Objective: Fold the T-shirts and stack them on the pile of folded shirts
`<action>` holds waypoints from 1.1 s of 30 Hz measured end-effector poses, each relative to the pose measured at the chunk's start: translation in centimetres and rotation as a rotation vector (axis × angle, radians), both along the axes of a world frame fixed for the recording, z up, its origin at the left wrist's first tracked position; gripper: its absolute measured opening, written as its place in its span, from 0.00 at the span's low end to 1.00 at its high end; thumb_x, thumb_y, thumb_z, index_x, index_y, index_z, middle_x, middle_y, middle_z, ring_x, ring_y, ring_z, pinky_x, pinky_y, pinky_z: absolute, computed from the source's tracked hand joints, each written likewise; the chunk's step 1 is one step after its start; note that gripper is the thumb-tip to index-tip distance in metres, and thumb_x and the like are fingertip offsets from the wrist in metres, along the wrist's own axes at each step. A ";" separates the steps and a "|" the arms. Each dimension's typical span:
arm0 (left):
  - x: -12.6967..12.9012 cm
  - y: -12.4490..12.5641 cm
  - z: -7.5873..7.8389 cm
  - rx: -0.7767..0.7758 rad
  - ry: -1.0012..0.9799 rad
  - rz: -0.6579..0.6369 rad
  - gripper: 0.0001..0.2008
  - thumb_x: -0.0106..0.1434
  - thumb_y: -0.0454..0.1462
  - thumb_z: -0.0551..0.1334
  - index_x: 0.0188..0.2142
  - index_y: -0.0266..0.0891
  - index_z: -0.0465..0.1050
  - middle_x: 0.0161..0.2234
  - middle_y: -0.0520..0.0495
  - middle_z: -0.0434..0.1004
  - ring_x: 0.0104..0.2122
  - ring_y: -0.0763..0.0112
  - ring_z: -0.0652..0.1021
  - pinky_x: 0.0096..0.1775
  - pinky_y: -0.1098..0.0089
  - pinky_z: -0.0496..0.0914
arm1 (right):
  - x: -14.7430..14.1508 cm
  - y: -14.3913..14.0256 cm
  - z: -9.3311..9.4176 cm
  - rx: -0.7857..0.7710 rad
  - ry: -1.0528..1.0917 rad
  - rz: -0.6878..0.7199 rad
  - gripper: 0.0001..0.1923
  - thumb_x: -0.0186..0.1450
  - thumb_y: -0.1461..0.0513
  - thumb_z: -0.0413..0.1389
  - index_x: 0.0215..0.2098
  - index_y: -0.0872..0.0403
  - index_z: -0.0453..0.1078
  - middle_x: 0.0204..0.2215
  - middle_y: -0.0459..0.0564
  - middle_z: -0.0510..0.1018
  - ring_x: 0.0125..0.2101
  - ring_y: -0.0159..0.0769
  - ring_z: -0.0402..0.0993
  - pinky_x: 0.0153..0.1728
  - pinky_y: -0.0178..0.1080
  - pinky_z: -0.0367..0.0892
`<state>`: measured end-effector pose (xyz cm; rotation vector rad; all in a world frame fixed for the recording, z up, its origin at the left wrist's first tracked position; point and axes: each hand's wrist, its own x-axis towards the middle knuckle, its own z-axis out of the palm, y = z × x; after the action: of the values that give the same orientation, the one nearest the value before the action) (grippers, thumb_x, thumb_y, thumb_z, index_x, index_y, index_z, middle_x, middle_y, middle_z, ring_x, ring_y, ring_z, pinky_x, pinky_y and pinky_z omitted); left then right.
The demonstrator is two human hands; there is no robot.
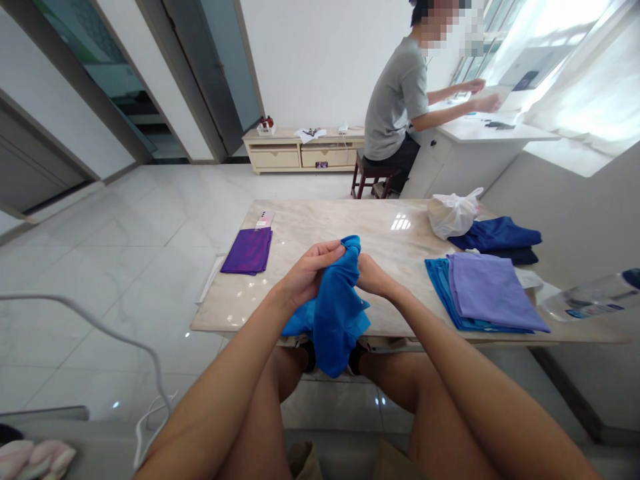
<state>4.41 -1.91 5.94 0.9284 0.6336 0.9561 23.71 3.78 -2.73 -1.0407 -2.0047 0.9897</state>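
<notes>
A bright blue garment [336,313] hangs bunched over the near edge of the low marble table [310,227]. My left hand [311,268] grips its upper part from the left, fingers curled into the cloth. Pressed against the cloth's right side is my right hand [374,275], which holds the same top edge. The garment's lower end dangles down between my knees.
A folded purple cloth [248,251] and a small pink packet [265,218] lie at the table's left. At the right are a lilac cloth [493,291] on a blue one, dark blue clothes [500,235], a white plastic bag [453,213] and a plastic bottle [590,301]. Another person [400,113] sits at a far desk.
</notes>
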 end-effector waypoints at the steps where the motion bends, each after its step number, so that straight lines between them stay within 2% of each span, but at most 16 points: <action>1: -0.3 0.2 0.0 0.004 -0.001 0.048 0.18 0.60 0.48 0.79 0.35 0.36 0.82 0.28 0.49 0.80 0.27 0.70 0.79 0.35 0.69 0.75 | 0.3 0.3 0.3 -0.025 0.038 -0.026 0.06 0.63 0.60 0.59 0.34 0.51 0.79 0.32 0.48 0.85 0.38 0.43 0.80 0.44 0.42 0.76; 4: -1.4 0.8 0.2 0.000 0.038 0.218 0.14 0.65 0.46 0.75 0.36 0.37 0.82 0.28 0.50 0.81 0.29 0.68 0.81 0.37 0.68 0.78 | 1.7 1.3 1.2 -0.071 0.230 -0.224 0.10 0.64 0.54 0.58 0.33 0.51 0.76 0.30 0.47 0.82 0.35 0.40 0.78 0.43 0.41 0.74; 7: -2.8 1.8 0.2 0.020 0.096 0.349 0.16 0.67 0.49 0.73 0.41 0.37 0.84 0.32 0.47 0.86 0.36 0.61 0.85 0.43 0.65 0.81 | 4.0 2.0 2.4 -0.043 0.467 -0.507 0.14 0.66 0.48 0.57 0.31 0.49 0.69 0.24 0.42 0.71 0.29 0.36 0.69 0.36 0.38 0.70; 9: -3.9 2.4 -0.2 0.038 0.180 0.346 0.22 0.66 0.55 0.74 0.41 0.37 0.85 0.34 0.44 0.88 0.39 0.57 0.87 0.44 0.63 0.82 | 5.5 2.0 3.3 0.009 0.559 -0.658 0.16 0.68 0.47 0.56 0.30 0.48 0.65 0.22 0.40 0.61 0.26 0.34 0.60 0.30 0.37 0.64; 11: -5.0 2.8 -0.9 0.053 0.336 0.295 0.29 0.61 0.61 0.76 0.40 0.36 0.86 0.35 0.42 0.88 0.38 0.55 0.87 0.42 0.63 0.81 | 6.4 1.5 4.1 0.060 0.543 -0.717 0.16 0.67 0.48 0.57 0.30 0.48 0.65 0.22 0.40 0.58 0.25 0.34 0.56 0.28 0.37 0.60; 14: -6.0 3.2 -2.1 0.094 0.581 0.270 0.35 0.50 0.65 0.79 0.39 0.36 0.87 0.35 0.42 0.89 0.37 0.55 0.86 0.37 0.66 0.78 | 6.6 0.4 4.9 0.049 0.402 -0.636 0.16 0.66 0.48 0.58 0.28 0.49 0.68 0.24 0.43 0.67 0.30 0.36 0.64 0.32 0.38 0.64; 16: -6.3 3.6 -2.8 0.137 0.652 0.326 0.34 0.48 0.63 0.81 0.38 0.37 0.87 0.36 0.43 0.89 0.36 0.57 0.85 0.36 0.67 0.77 | 6.2 -0.4 5.1 -0.039 0.292 -0.536 0.21 0.66 0.45 0.59 0.26 0.49 0.67 0.24 0.44 0.70 0.32 0.38 0.68 0.35 0.38 0.66; 18: -6.5 4.0 -3.3 0.192 0.664 0.441 0.31 0.49 0.61 0.81 0.37 0.37 0.87 0.34 0.45 0.88 0.34 0.59 0.83 0.34 0.69 0.75 | 5.9 -1.0 5.3 -0.156 0.184 -0.412 0.26 0.68 0.40 0.58 0.24 0.49 0.67 0.23 0.45 0.71 0.31 0.39 0.69 0.34 0.39 0.66; 20: -6.7 4.5 -3.6 0.250 0.670 0.580 0.28 0.52 0.59 0.80 0.34 0.37 0.86 0.30 0.47 0.85 0.31 0.64 0.80 0.31 0.70 0.71 | 5.7 -1.5 5.3 -0.218 0.077 -0.278 0.29 0.68 0.36 0.59 0.26 0.51 0.71 0.25 0.46 0.75 0.32 0.39 0.70 0.34 0.39 0.66; 23: -7.1 5.0 -4.0 0.307 0.678 0.740 0.25 0.58 0.58 0.76 0.29 0.38 0.81 0.24 0.50 0.78 0.26 0.69 0.74 0.27 0.71 0.65 | 5.9 -1.7 5.1 -0.197 -0.079 -0.106 0.26 0.61 0.38 0.69 0.33 0.53 0.79 0.31 0.46 0.81 0.36 0.41 0.75 0.37 0.38 0.68; 25: -7.3 5.1 -4.1 0.345 0.683 0.792 0.25 0.62 0.57 0.74 0.28 0.38 0.79 0.23 0.51 0.75 0.26 0.70 0.72 0.27 0.71 0.64 | 6.1 -1.4 4.6 -0.197 -0.190 -0.034 0.22 0.58 0.43 0.72 0.34 0.52 0.82 0.32 0.46 0.84 0.37 0.43 0.77 0.39 0.39 0.69; 27: -7.4 5.2 -4.3 0.398 0.710 0.814 0.24 0.64 0.57 0.71 0.27 0.39 0.77 0.23 0.52 0.73 0.26 0.70 0.71 0.28 0.71 0.64 | 6.4 -1.0 4.1 -0.170 -0.312 -0.048 0.15 0.59 0.49 0.71 0.32 0.52 0.82 0.30 0.46 0.84 0.36 0.44 0.78 0.38 0.39 0.68; 29: -7.5 5.2 -4.4 0.461 0.769 0.813 0.26 0.66 0.56 0.70 0.23 0.40 0.72 0.21 0.53 0.68 0.26 0.70 0.69 0.29 0.70 0.62 | 6.7 -0.5 3.6 -0.082 -0.411 -0.140 0.10 0.61 0.54 0.68 0.29 0.52 0.81 0.29 0.48 0.85 0.34 0.44 0.78 0.37 0.38 0.66; 33: -7.7 5.2 -4.5 0.580 0.910 0.796 0.29 0.69 0.56 0.67 0.21 0.42 0.61 0.20 0.54 0.59 0.25 0.72 0.63 0.30 0.69 0.58 | 7.4 0.1 3.4 0.095 -0.449 -0.359 0.12 0.68 0.57 0.62 0.31 0.54 0.83 0.33 0.53 0.88 0.36 0.45 0.81 0.37 0.38 0.66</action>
<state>-3.25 3.29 1.46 1.7134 1.6278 1.4484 31.06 3.91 0.71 -1.6078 -2.0739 0.4936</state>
